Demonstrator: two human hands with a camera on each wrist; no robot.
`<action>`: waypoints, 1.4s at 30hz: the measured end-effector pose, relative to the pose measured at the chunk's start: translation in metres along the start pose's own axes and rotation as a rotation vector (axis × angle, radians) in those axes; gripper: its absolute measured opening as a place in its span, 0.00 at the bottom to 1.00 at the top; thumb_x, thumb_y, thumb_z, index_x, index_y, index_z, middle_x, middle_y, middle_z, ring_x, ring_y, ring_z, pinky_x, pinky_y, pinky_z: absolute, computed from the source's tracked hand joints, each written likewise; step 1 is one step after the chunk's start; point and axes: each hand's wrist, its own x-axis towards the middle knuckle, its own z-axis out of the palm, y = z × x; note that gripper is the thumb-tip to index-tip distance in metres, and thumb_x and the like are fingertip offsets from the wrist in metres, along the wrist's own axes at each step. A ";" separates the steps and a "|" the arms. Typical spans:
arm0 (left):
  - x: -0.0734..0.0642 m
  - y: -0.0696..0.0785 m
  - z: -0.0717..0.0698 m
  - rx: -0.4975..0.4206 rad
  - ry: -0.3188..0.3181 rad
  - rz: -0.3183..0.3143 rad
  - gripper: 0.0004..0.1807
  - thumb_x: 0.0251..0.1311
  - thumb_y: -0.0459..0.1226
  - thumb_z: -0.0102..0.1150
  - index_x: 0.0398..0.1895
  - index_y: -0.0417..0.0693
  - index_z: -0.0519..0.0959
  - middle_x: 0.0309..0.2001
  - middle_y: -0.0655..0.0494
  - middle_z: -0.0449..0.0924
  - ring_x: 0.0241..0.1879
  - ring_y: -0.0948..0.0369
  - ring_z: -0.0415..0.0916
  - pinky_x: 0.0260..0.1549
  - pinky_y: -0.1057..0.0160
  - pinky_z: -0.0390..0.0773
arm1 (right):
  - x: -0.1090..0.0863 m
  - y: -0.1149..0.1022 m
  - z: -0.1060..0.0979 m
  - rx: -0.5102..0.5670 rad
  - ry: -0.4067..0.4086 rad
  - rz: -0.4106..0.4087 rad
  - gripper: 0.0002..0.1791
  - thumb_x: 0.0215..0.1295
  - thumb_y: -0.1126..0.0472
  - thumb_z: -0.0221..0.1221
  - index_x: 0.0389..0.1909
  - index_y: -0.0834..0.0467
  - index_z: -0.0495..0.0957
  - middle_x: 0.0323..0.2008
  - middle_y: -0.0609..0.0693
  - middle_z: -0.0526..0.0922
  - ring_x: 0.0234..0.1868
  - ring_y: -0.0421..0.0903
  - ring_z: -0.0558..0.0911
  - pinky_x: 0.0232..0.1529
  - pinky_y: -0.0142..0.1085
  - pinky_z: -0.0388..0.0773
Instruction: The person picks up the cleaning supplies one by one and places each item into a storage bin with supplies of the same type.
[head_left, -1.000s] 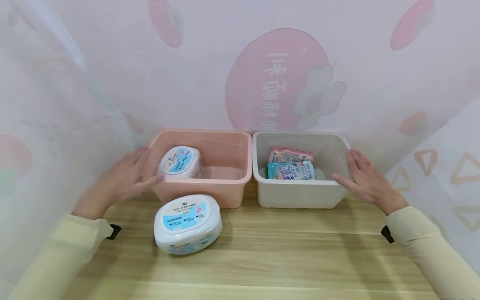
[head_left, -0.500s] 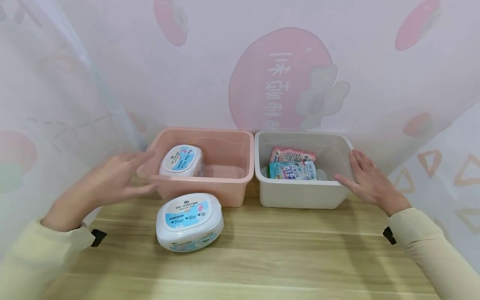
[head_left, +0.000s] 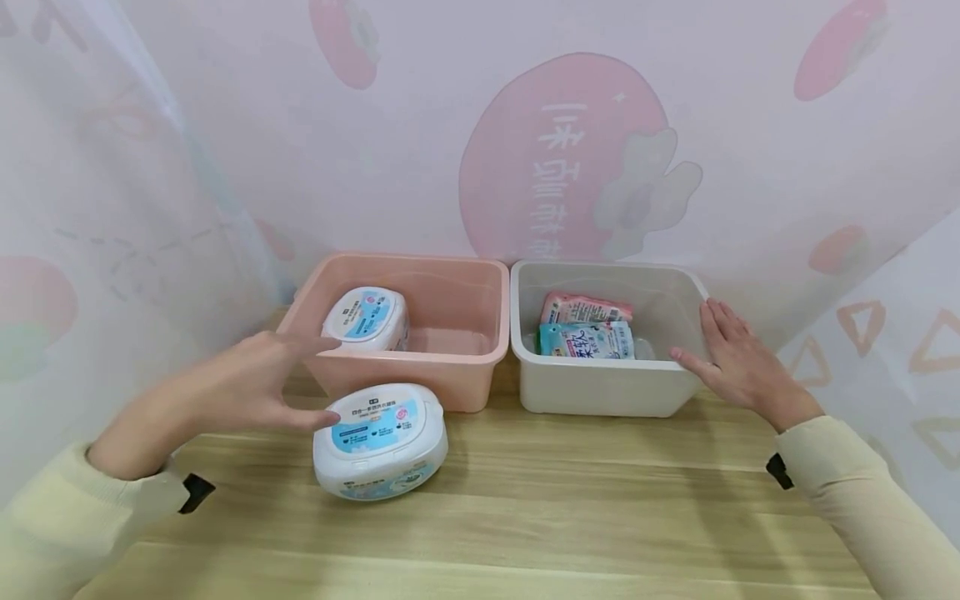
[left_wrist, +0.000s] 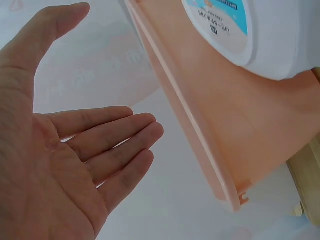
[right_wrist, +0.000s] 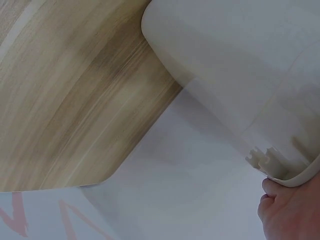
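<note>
In the head view my left hand (head_left: 240,387) hovers with fingers and thumb spread at the left of a white lidded tub (head_left: 378,437) with a blue label. Its thumb tip overlaps the tub's edge; contact cannot be told. The left wrist view shows the palm and straight fingers apart from the pink bin (left_wrist: 200,95). Behind the tub, that pink bin (head_left: 465,379) holds a smaller-looking white tub (head_left: 367,317). My right hand (head_left: 742,362) rests against the right side of an off-white bin (head_left: 600,387), fingers straight, thumb near the front corner.
Inside the off-white bin lie a pink pouch (head_left: 585,308) and a blue-and-white pouch (head_left: 588,342). The two bins stand side by side against a printed curtain (head_left: 405,167). Wood-grain table surface (head_left: 562,500) extends in front of them.
My left hand has come off the pink bin's left side, drawn back, and then moved toward the front tub. My right hand stays at the off-white bin. The bins look unmoved.
</note>
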 end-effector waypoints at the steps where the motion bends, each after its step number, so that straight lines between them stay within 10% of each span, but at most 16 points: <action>1: 0.001 0.001 0.001 -0.004 -0.007 -0.001 0.47 0.52 0.62 0.77 0.67 0.40 0.79 0.55 0.53 0.90 0.37 0.67 0.80 0.46 0.52 0.84 | 0.000 0.000 0.000 0.000 0.001 -0.002 0.56 0.80 0.33 0.45 0.82 0.73 0.34 0.84 0.74 0.35 0.85 0.72 0.38 0.82 0.68 0.40; 9: 0.002 0.004 0.015 -0.033 -0.031 0.041 0.48 0.48 0.63 0.79 0.65 0.41 0.79 0.62 0.47 0.85 0.54 0.54 0.85 0.52 0.46 0.85 | 0.000 0.001 0.001 -0.012 0.005 -0.005 0.57 0.80 0.32 0.45 0.82 0.73 0.33 0.83 0.74 0.35 0.85 0.73 0.39 0.82 0.68 0.41; 17: 0.005 0.008 0.032 -0.053 -0.013 0.121 0.49 0.42 0.55 0.85 0.72 0.67 0.74 0.63 0.68 0.80 0.60 0.63 0.76 0.55 0.54 0.81 | 0.000 0.001 0.000 -0.006 -0.005 0.007 0.57 0.80 0.31 0.45 0.82 0.72 0.33 0.84 0.73 0.34 0.85 0.72 0.38 0.82 0.68 0.40; 23: 0.005 0.010 0.046 -0.100 -0.052 0.124 0.60 0.41 0.55 0.86 0.80 0.80 0.60 0.76 0.61 0.69 0.72 0.54 0.70 0.63 0.45 0.78 | 0.000 0.000 -0.001 0.000 -0.011 0.009 0.57 0.80 0.31 0.44 0.82 0.72 0.32 0.84 0.73 0.33 0.85 0.73 0.37 0.82 0.68 0.39; 32: 0.005 0.012 0.062 -0.007 -0.141 -0.055 0.65 0.38 0.71 0.78 0.77 0.48 0.64 0.65 0.44 0.75 0.59 0.49 0.77 0.55 0.38 0.83 | -0.001 0.000 0.001 0.001 -0.001 0.007 0.57 0.80 0.32 0.44 0.83 0.72 0.33 0.84 0.73 0.34 0.85 0.73 0.39 0.82 0.68 0.40; 42: 0.010 0.008 0.080 0.043 -0.176 -0.062 0.69 0.36 0.72 0.78 0.75 0.36 0.65 0.65 0.39 0.74 0.58 0.48 0.76 0.55 0.41 0.84 | -0.001 0.000 0.001 0.006 0.003 0.010 0.57 0.80 0.32 0.45 0.83 0.71 0.32 0.84 0.72 0.34 0.85 0.72 0.38 0.82 0.67 0.40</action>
